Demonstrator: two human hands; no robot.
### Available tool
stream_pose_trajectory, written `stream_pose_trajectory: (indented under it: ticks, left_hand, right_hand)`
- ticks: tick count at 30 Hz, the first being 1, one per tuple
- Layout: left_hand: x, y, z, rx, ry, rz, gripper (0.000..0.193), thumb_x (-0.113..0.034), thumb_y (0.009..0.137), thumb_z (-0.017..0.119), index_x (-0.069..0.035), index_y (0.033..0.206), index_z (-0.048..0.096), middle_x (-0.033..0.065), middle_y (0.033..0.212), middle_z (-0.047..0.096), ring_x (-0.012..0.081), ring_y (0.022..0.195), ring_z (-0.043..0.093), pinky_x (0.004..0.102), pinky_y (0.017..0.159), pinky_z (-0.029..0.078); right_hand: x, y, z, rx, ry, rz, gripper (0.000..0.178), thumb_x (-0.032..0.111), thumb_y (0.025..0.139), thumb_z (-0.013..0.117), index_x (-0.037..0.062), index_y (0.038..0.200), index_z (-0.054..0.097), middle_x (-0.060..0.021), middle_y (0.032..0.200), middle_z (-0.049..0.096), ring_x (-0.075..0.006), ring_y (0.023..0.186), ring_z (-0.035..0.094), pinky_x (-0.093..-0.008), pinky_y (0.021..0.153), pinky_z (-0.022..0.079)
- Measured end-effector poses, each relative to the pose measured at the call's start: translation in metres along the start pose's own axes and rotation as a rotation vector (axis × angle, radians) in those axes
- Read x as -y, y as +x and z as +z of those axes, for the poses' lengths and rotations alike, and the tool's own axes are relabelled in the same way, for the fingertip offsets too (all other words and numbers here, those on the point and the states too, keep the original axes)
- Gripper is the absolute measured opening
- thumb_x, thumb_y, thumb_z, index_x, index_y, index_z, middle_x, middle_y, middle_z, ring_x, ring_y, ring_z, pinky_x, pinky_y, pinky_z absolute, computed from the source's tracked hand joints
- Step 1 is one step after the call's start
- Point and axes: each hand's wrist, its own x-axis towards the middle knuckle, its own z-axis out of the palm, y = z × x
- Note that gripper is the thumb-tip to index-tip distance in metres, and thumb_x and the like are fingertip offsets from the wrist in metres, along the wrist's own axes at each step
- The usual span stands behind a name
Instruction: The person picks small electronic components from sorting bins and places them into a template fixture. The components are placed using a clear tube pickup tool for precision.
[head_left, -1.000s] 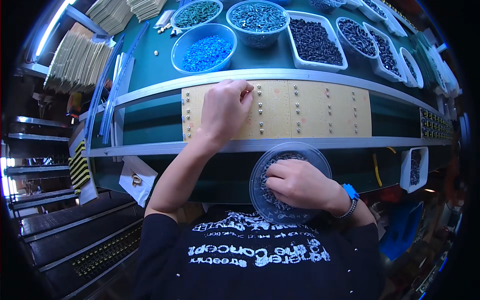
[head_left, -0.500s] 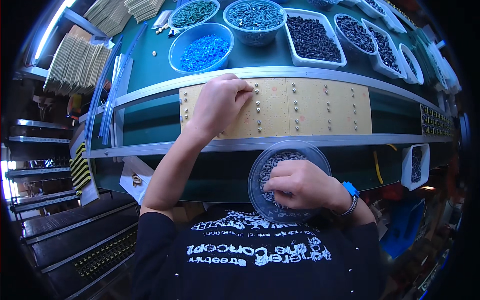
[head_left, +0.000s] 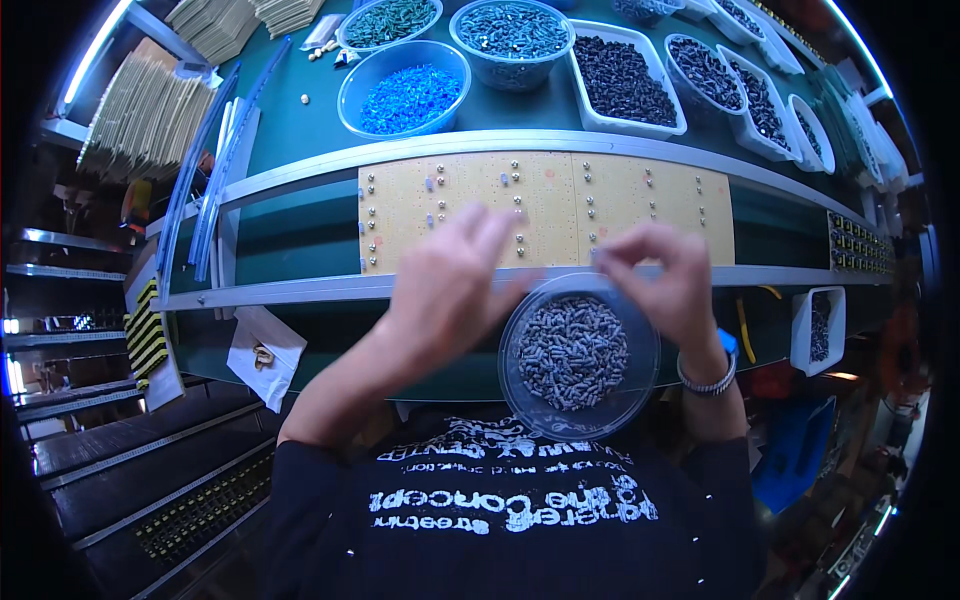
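Note:
A tan circuit board panel [head_left: 545, 225] lies between two metal rails, bearing paired shiny metal parts and several small grey-lilac pieces. My left hand [head_left: 440, 285], smeared by motion, is over the panel's front edge with thumb and fingers apart, and I see nothing in it. Close to the front rail, my right hand [head_left: 665, 285] pinches a small grey cylindrical component [head_left: 598, 254] at its fingertips. Below it, near my chest, a clear round tub [head_left: 645, 385] holds many loose grey cylindrical components [head_left: 572, 350].
Along the back stand a tub of blue parts [head_left: 410, 100], a tub of teal parts [head_left: 512, 40] and a white tray of black parts [head_left: 625, 80]. A populated board [head_left: 860, 242] sits right between the rails [head_left: 330, 293]. A small white tray [head_left: 818, 330] stands front right.
My left hand has come off the panel toward me and its fingers have parted. My right hand has risen out of the tub to the front rail with a grey component.

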Motion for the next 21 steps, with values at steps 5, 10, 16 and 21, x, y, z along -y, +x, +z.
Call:
stream_pose_trajectory:
  ticks: [5,10,16,21]
  left_hand:
    - [-0.018,-0.034,-0.005,0.489,-0.082,-0.087,0.053,-0.013,0.079,0.062,-0.008,0.128,0.041,0.0081,0.092,0.059,0.0205,0.074,0.061,0.0305,0.055,0.046]
    - [-0.006,-0.04,-0.017,0.236,0.12,0.079,0.035,-0.011,0.076,0.061,-0.006,0.11,0.053,0.0084,0.091,0.06,0.0209,0.081,0.06,0.0299,0.061,0.045]
    - [-0.016,-0.045,-0.001,0.272,0.182,0.362,0.017,-0.011,0.075,0.059,-0.006,0.092,0.058,0.0073,0.088,0.059,0.019,0.084,0.057,0.0278,0.068,0.044]
    - [-0.019,-0.046,0.003,0.446,0.133,0.355,0.005,-0.011,0.076,0.057,-0.007,0.079,0.055,0.0072,0.084,0.056,0.018,0.077,0.055,0.0283,0.066,0.045]
  right_hand:
    - [-0.023,0.037,-0.011,-0.242,-0.39,0.077,0.004,0.001,0.076,0.067,-0.0008,0.078,0.069,-0.0034,0.073,0.061,-0.0103,0.06,0.047,-0.021,0.055,0.04]
    - [-0.045,0.051,-0.006,-0.236,-0.574,0.042,0.005,0.006,0.073,0.067,0.0009,0.072,0.068,-0.0041,0.075,0.055,-0.0164,0.066,0.049,-0.0288,0.064,0.044]
    - [-0.046,0.056,0.002,-0.246,-0.676,0.045,0.005,0.006,0.072,0.067,0.0015,0.07,0.065,-0.0043,0.073,0.053,-0.0184,0.07,0.049,-0.0305,0.066,0.043]
    - [-0.05,0.054,0.005,-0.252,-0.737,-0.037,0.007,0.005,0.071,0.067,0.002,0.068,0.062,-0.0047,0.073,0.053,-0.0194,0.07,0.048,-0.0307,0.066,0.043]
